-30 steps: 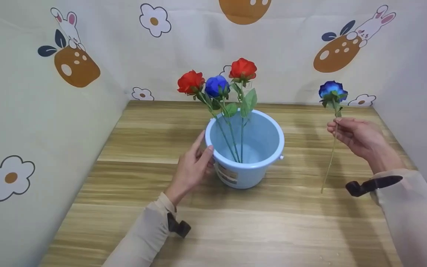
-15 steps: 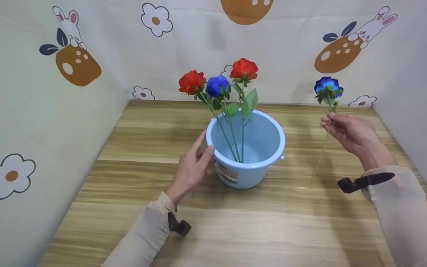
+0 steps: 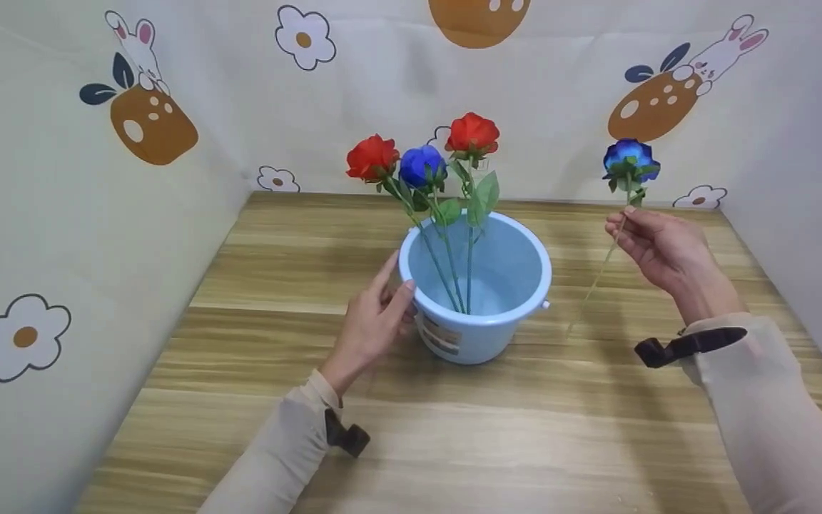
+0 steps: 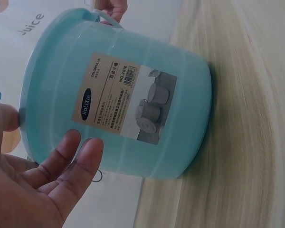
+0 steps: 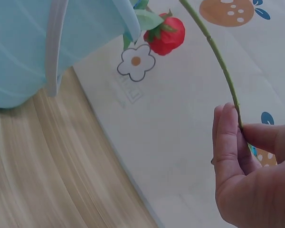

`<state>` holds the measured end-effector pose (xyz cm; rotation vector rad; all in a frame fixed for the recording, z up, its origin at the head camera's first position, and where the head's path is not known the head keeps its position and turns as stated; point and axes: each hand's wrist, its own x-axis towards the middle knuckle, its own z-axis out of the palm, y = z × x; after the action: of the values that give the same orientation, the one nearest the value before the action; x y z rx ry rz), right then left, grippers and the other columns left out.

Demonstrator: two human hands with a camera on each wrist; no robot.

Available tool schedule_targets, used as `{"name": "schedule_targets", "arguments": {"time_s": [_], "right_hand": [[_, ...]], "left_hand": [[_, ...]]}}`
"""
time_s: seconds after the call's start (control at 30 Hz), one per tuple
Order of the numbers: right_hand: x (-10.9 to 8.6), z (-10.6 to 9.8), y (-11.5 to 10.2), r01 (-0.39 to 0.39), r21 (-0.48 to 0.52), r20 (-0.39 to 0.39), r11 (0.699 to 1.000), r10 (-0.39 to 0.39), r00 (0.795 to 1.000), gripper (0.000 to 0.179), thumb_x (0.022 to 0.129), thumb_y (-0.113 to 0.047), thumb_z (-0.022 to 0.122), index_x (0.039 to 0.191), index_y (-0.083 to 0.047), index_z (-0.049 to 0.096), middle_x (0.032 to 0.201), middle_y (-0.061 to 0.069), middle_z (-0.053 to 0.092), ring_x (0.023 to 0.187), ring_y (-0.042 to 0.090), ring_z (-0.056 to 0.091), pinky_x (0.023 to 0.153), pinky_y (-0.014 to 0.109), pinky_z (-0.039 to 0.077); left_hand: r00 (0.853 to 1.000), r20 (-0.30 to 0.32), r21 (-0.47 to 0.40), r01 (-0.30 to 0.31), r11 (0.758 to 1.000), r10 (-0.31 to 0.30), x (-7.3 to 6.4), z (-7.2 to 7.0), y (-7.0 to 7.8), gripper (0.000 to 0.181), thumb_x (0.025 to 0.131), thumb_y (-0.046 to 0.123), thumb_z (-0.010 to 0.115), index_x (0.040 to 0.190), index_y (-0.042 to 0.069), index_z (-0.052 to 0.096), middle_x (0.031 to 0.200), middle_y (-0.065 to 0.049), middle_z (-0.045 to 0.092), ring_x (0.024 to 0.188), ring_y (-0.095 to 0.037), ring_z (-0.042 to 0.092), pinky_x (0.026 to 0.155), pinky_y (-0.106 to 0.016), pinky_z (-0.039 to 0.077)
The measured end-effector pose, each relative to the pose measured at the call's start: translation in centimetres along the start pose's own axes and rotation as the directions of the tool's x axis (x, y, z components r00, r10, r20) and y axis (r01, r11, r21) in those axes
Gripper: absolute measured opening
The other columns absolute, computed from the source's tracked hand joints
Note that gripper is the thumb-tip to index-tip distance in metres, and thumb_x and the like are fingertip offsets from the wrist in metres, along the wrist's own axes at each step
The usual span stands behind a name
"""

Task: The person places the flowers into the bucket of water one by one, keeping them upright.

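A light blue bucket [image 3: 486, 335] stands on the table with two red roses [image 3: 372, 158] [image 3: 473, 133] and a blue rose [image 3: 422, 166] leaning in it. My left hand [image 3: 372, 325] holds the bucket's left rim, thumb and index finger against it, while the other fingers stay loose beside the labelled wall [image 4: 128, 99]. To the right of the bucket, my right hand [image 3: 671, 260] pinches the stem of a second blue rose [image 3: 631, 160] just below its leaves. That bloom points up, and its thin stem [image 5: 216, 54] slants down toward the bucket, apart from it.
The wooden table [image 3: 297, 442] meets a patterned cloth backdrop [image 3: 382, 78] at the back and sides. A pale handle [image 5: 53, 52] hangs at the bucket's side. Dark wrist straps [image 3: 689, 346] sit over both sleeves.
My right hand has moved left and slightly up with the blue rose, whose stem's lower end has swung toward the bucket. The left hand and bucket have stayed in place.
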<state>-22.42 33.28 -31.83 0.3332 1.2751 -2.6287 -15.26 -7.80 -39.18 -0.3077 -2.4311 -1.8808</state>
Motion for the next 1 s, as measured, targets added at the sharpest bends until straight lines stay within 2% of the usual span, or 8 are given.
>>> {"name": "schedule_targets", "arguments": {"time_s": [0.07,0.2,0.3,0.43,0.53,0.73,0.9,1.0], "right_hand": [[0.0,0.2,0.0,0.000,0.031,0.000,1.000,0.000,1.000,0.022,0.104,0.002,0.060,0.094,0.008,0.078,0.087,0.018,0.079,0.081,0.026,0.080,0.079,0.028,0.065],[-0.1,0.7,-0.1,0.002,0.097,0.001,0.995,-0.003,1.000,0.019,0.103,0.004,0.061,0.095,0.009,0.077,0.088,0.019,0.079,0.081,0.026,0.079,0.081,0.030,0.065],[0.0,1.2,0.0,0.009,0.110,-0.005,0.994,-0.009,1.000,0.016,0.103,0.003,0.062,0.096,0.008,0.076,0.090,0.020,0.079,0.081,0.026,0.079,0.082,0.030,0.065],[0.2,1.9,0.1,0.009,0.134,0.005,0.991,-0.010,1.000,0.015,0.103,0.003,0.062,0.098,0.009,0.075,0.091,0.021,0.078,0.082,0.027,0.079,0.083,0.030,0.065],[0.4,2.3,0.3,0.005,0.172,0.025,0.985,-0.010,1.000,0.016,0.103,0.004,0.060,0.097,0.010,0.073,0.089,0.022,0.077,0.082,0.028,0.078,0.083,0.031,0.065],[0.6,3.1,0.5,0.018,0.178,0.042,0.984,-0.026,0.999,0.017,0.104,0.004,0.059,0.097,0.010,0.073,0.088,0.022,0.077,0.082,0.029,0.079,0.082,0.032,0.065],[0.6,3.4,0.6,0.030,0.169,0.024,0.985,-0.034,0.999,0.015,0.103,0.004,0.061,0.099,0.008,0.074,0.091,0.021,0.078,0.084,0.029,0.079,0.084,0.032,0.065],[0.7,3.7,0.6,0.038,0.154,0.006,0.987,-0.039,0.999,0.013,0.103,0.004,0.062,0.100,0.007,0.075,0.092,0.020,0.078,0.085,0.028,0.079,0.085,0.032,0.065]], "left_hand": [[1.000,0.002,-0.001,0.007,1.000,-0.007,0.0,0.0,0.1,0.063,0.111,0.029,0.056,0.167,0.013,0.033,0.089,-0.017,0.072,0.077,-0.035,0.070,0.073,-0.055,0.064],[1.000,0.014,0.001,0.016,1.000,-0.016,0.0,0.0,0.3,0.064,0.111,0.031,0.055,0.168,0.015,0.032,0.091,-0.017,0.072,0.075,-0.028,0.069,0.074,-0.053,0.064],[1.000,0.019,0.010,0.014,1.000,-0.014,0.0,0.0,0.3,0.064,0.111,0.032,0.055,0.167,0.014,0.032,0.090,-0.017,0.071,0.072,-0.020,0.067,0.073,-0.053,0.064],[1.000,0.014,0.013,0.008,1.000,-0.009,-0.1,0.0,0.3,0.064,0.111,0.031,0.055,0.167,0.013,0.032,0.090,-0.017,0.071,0.070,-0.016,0.066,0.074,-0.055,0.064],[1.000,0.012,0.010,0.002,1.000,-0.002,-0.1,-0.1,0.3,0.064,0.111,0.031,0.056,0.167,0.013,0.032,0.090,-0.017,0.072,0.070,-0.018,0.067,0.073,-0.054,0.064],[1.000,0.005,0.032,-0.011,0.999,0.010,-0.1,-0.2,0.2,0.063,0.110,0.030,0.056,0.166,0.011,0.034,0.088,-0.018,0.073,0.070,-0.031,0.071,0.067,-0.042,0.064],[1.000,0.013,0.020,-0.013,1.000,0.012,-0.1,-0.2,0.2,0.063,0.110,0.030,0.056,0.167,0.012,0.033,0.088,-0.018,0.072,0.068,-0.025,0.069,0.067,-0.042,0.064],[1.000,0.013,0.010,-0.009,1.000,0.009,-0.1,-0.2,0.2,0.064,0.110,0.030,0.057,0.167,0.012,0.033,0.088,-0.018,0.072,0.068,-0.026,0.069,0.067,-0.044,0.064]]}}
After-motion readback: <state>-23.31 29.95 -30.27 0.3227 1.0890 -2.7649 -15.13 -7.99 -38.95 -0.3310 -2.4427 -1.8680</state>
